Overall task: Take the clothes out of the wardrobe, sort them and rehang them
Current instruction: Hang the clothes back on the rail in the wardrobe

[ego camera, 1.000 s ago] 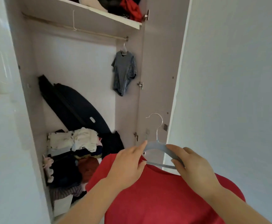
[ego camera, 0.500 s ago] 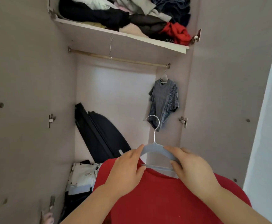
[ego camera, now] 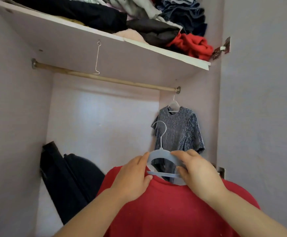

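A red shirt [ego camera: 170,211] hangs on a pale blue hanger [ego camera: 159,153] with a metal hook, held up in front of the open wardrobe. My left hand [ego camera: 132,178] grips the hanger's left shoulder through the collar. My right hand [ego camera: 197,171] grips its right shoulder. Above runs the wooden rail [ego camera: 105,78], bare except at its right end. There a grey patterned top [ego camera: 178,130] hangs on a white hanger, just behind my hanger's hook.
The shelf [ego camera: 122,53] above the rail holds a heap of folded and crumpled clothes, with a red garment [ego camera: 194,46] at its right end. A thin wire hook [ego camera: 97,59] dangles under the shelf. A black bag [ego camera: 67,178] leans in the lower left corner.
My view has tilted upward and moved closer to the wardrobe. The red shirt on its hanger has risen toward the rail, still held by both hands.
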Demonstrator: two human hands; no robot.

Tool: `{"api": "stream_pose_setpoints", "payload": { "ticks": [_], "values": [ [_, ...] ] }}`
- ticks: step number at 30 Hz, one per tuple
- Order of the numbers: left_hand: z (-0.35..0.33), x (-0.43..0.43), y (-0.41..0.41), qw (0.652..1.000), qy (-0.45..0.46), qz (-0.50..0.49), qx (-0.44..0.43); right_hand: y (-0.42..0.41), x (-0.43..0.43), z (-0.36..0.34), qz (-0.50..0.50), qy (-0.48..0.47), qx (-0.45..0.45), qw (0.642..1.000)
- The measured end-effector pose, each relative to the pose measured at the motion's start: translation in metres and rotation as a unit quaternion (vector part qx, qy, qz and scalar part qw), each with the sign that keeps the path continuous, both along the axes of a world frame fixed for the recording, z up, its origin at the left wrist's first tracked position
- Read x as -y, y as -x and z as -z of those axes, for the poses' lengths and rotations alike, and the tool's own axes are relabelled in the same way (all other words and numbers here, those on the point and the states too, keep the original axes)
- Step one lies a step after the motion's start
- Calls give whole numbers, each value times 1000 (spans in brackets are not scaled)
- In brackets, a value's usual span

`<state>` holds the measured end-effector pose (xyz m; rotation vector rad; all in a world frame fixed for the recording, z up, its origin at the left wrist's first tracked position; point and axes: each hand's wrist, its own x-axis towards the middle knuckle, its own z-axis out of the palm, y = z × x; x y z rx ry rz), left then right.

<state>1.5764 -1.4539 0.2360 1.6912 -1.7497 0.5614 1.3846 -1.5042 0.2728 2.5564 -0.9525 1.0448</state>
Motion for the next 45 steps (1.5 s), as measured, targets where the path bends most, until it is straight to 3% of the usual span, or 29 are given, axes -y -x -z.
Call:
{"api": "stream_pose_setpoints", "payload": {
  "ticks": [9,25,35,45],
  "values": [
    [-70,136,-77,999,47,16,18,-75,127,-79,64,38,17,997],
    [-170,295,-148,988,54,-90,110,-164,336,-219,156,96,97,978],
    [-177,329,-165,986,52,-101,125,-189,385,-217,169,36,83,981],
    [-156,329,-163,987,9,-106,122,-186,390,-213,192,59,64,978]
  ]
}}
